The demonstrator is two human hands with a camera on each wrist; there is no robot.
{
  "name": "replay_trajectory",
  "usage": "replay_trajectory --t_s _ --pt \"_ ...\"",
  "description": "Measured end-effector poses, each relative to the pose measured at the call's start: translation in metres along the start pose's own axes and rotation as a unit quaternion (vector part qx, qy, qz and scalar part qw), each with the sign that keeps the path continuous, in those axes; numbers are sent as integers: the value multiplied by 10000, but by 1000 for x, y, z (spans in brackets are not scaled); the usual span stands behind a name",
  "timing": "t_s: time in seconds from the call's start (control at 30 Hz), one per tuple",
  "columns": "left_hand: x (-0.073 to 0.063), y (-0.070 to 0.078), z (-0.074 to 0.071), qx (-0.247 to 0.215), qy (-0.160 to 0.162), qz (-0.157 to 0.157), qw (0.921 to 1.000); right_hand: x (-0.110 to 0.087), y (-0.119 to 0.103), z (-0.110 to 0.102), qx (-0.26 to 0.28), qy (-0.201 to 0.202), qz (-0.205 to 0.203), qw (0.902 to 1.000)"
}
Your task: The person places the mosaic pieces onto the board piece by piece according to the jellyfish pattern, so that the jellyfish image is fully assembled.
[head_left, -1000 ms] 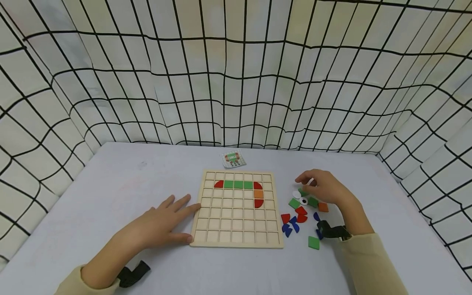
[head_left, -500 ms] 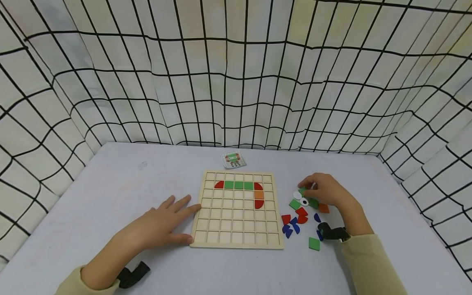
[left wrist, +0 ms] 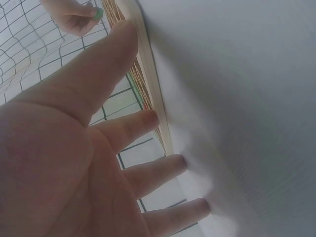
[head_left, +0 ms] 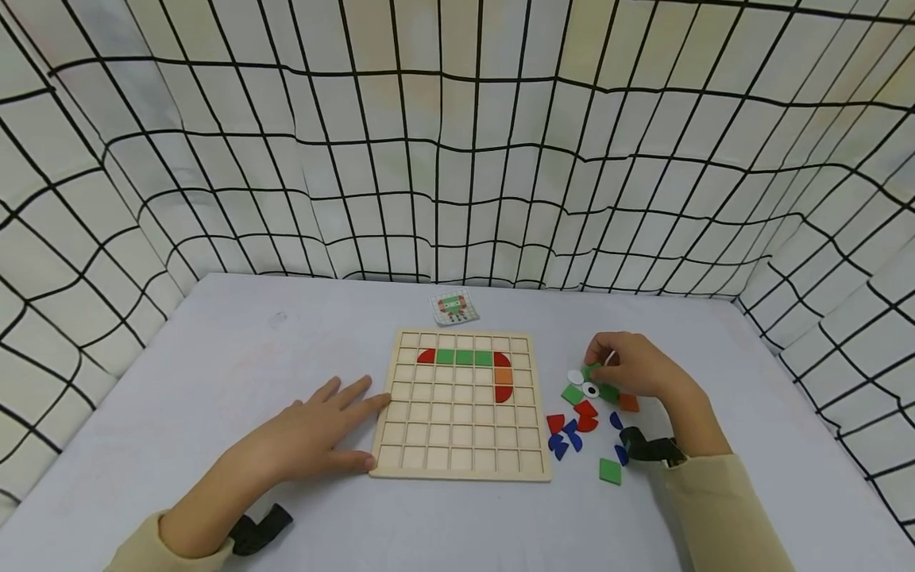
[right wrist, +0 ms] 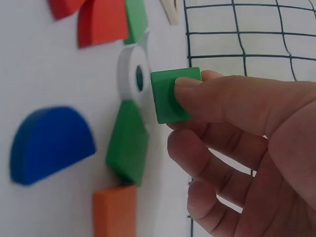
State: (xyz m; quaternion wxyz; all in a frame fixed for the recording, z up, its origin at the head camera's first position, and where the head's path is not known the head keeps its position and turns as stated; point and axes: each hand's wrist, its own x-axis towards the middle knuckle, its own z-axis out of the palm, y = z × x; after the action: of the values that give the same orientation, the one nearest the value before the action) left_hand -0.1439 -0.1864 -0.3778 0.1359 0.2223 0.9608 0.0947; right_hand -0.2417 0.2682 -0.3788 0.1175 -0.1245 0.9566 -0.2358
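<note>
My right hand (head_left: pixel 632 365) pinches a green square tile (right wrist: pixel 164 98) between thumb and fingers, raised over the loose pieces to the right of the board. My left hand (head_left: pixel 310 438) lies with fingers spread; its thumb and index fingertip touch the left edge of a wooden grid board (head_left: pixel 438 437). Near the top of the board, a row holds a red quarter-round piece (head_left: pixel 426 356), several green squares (head_left: pixel 464 357) and another red piece (head_left: pixel 502 359). Below that last one sit an orange tile (head_left: pixel 503 376) and a further red piece (head_left: pixel 503 393).
Beside the board lie blue pieces (head_left: pixel 574 438), red pieces (head_left: pixel 588 423), a white eye disc (head_left: pixel 590 390), an orange tile (head_left: pixel 629 403) and a green tile (head_left: pixel 610 471). A small pattern card (head_left: pixel 453 307) lies beyond the board. White walls with black grid lines (head_left: pixel 457 175) enclose the table.
The right hand's fingers have come together on a green square tile among the loose pieces, and the hand has shifted slightly right. The left hand has stayed at the board's edge.
</note>
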Motion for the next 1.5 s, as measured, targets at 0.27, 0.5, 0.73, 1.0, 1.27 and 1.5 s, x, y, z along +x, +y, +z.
replay_trajectory --t_s 0.27,0.5,0.73,1.0,1.27,1.5 --pt "4 1 -2 -14 -64 -31 10000 -2 -22 0 151 185 -743 9970" --pt "4 1 -4 7 -77 -12 10000 4 -52 14 478 110 -1144 9922" --pt "1 -1 -5 -16 -114 -53 9999 17 -89 30 703 -142 -1500 9861" --pt "0 -2 -4 -4 -60 -64 10000 28 -113 44 736 -364 -1814 9800" --pt "1 1 0 -77 -63 -22 9999 22 -118 59 555 -431 -1879 9797" --pt "0 2 1 33 2 -26 10000 22 -119 62 192 -347 -1882 9813"
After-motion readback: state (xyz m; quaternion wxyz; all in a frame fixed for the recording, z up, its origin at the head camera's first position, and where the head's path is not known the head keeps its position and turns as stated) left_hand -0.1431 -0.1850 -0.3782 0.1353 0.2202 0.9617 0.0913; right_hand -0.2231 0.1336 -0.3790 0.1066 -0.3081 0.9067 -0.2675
